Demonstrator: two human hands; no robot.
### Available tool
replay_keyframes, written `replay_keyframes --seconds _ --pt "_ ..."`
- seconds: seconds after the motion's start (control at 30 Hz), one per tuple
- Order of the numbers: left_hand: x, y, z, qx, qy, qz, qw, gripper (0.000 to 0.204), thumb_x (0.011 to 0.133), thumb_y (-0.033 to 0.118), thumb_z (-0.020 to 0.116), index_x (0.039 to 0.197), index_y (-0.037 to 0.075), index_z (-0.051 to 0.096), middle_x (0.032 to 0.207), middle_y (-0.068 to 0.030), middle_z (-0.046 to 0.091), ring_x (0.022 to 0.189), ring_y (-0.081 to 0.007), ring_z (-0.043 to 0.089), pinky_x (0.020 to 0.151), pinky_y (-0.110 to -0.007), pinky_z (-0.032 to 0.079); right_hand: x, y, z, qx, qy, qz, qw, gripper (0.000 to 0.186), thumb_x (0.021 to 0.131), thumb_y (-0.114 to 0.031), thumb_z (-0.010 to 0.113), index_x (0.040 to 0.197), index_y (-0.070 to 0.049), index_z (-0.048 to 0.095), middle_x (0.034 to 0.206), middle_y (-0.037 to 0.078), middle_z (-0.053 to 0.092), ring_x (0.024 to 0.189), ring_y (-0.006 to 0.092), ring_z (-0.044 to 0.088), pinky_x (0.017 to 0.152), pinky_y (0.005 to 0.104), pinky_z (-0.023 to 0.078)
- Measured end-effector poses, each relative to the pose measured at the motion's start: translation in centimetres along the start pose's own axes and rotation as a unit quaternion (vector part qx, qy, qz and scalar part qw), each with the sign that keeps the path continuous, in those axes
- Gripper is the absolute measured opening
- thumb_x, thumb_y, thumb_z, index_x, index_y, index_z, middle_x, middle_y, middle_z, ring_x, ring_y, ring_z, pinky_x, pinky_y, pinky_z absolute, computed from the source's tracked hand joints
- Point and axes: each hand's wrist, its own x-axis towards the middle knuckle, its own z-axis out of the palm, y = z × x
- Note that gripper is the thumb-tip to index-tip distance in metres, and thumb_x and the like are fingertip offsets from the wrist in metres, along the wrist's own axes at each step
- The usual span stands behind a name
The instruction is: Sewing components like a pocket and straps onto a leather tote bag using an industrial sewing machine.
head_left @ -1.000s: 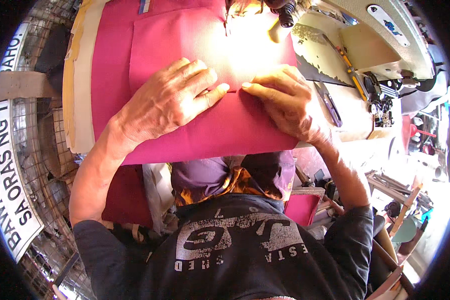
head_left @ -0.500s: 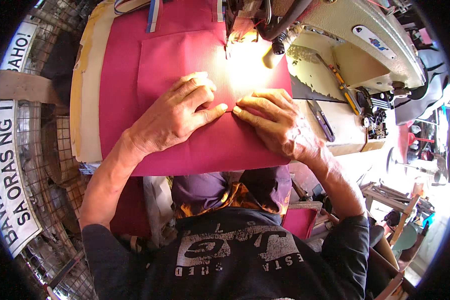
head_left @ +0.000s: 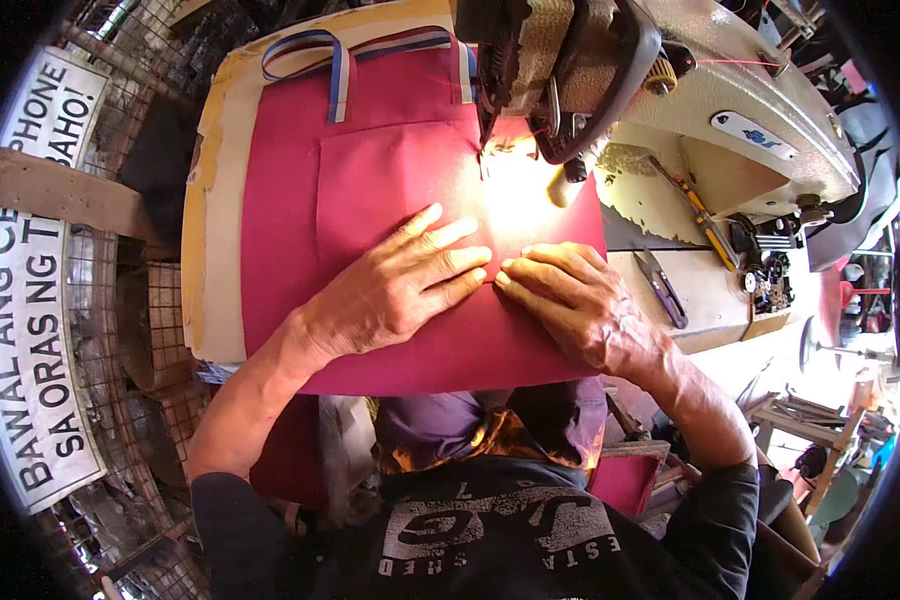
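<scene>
A dark red fabric piece (head_left: pixel 290 220) with a stitched-on panel lies on the sewing table, its front edge hanging over my lap. Two striped handles (head_left: pixel 340 80) are attached at its far side. My left hand (head_left: pixel 395 290) rests on the panel, fingers stretched and apart, thumb near the panel's edge. Opposite it, my right hand (head_left: pixel 585 305) has thumb and fingers drawn together on the fabric at that edge. Both hands' tips nearly meet. Beyond them is the sewing machine's needle area (head_left: pixel 486 160), brightly lit and partly washed out by glare.
The sewing machine's arm (head_left: pixel 710 90) spans the upper right. On its bed lie thread snips (head_left: pixel 662 288) and a yellow-handled tool (head_left: pixel 712 235), beside a bobbin winder (head_left: pixel 767 282). Wire mesh (head_left: pixel 120 360) with white signs (head_left: pixel 40 350) stands at left.
My left fingers have gone from curled to stretched out and apart on the fabric. The right hand keeps its grip at the panel's edge. The whole view has shifted, showing more of the handles.
</scene>
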Motion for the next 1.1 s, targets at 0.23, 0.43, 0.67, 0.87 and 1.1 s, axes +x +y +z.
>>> replay_keyframes --seconds 0.23,0.43,0.67,0.87,1.1 --pt "0.1 -0.5 -0.2 0.008 -0.016 0.000 1.000 0.031 0.093 0.014 0.058 0.120 0.005 0.071 0.135 -0.0078 0.063 0.135 -0.0301 0.054 0.116 -0.057 0.040 0.0 0.6 -0.2 0.015 -0.027 -0.002 1.000 0.055 0.082 -0.021 0.059 0.134 -0.002 0.062 0.134 0.011 0.061 0.126 0.0267 0.057 0.104 0.0430 0.045" --pt "0.9 -2.5 -0.4 -0.007 -0.011 -0.004 1.000 0.031 0.093 0.014 0.058 0.121 0.005 0.070 0.134 -0.0081 0.063 0.135 -0.0302 0.054 0.117 -0.057 0.039 1.2 2.3 -0.5 0.021 -0.064 0.026 0.997 0.056 0.083 -0.018 0.060 0.137 -0.005 0.060 0.139 0.011 0.059 0.132 0.0286 0.053 0.110 0.0449 0.041" --pt "1.2 -2.5 -0.3 0.007 -0.020 -0.012 1.000 0.029 0.092 0.013 0.062 0.119 0.005 0.070 0.132 -0.0084 0.064 0.133 -0.0303 0.056 0.115 -0.057 0.041 1.6 3.1 -0.8 0.029 -0.069 0.009 0.997 0.056 0.084 -0.016 0.060 0.139 -0.004 0.058 0.140 0.010 0.058 0.134 0.0292 0.051 0.112 0.0447 0.040" --pt "1.4 -2.8 -0.1 0.010 -0.005 -0.015 1.000 0.027 0.093 0.012 0.062 0.117 0.005 0.071 0.127 -0.0088 0.066 0.127 -0.0304 0.059 0.115 -0.058 0.041 1.7 3.3 -0.6 0.036 -0.060 0.009 0.998 0.055 0.084 -0.015 0.061 0.138 -0.005 0.059 0.138 0.009 0.060 0.129 0.0285 0.054 0.108 0.0439 0.042" --pt "2.4 -5.8 -0.3 -0.033 -0.005 -0.024 0.999 0.031 0.091 0.013 0.062 0.120 0.005 0.070 0.130 -0.0083 0.064 0.132 -0.0283 0.056 0.114 -0.056 0.042 3.3 5.7 -0.2 -0.008 -0.022 0.001 1.000 0.048 0.085 -0.013 0.060 0.133 -0.007 0.060 0.117 0.011 0.066 0.109 0.0308 0.061 0.101 0.0455 0.046"
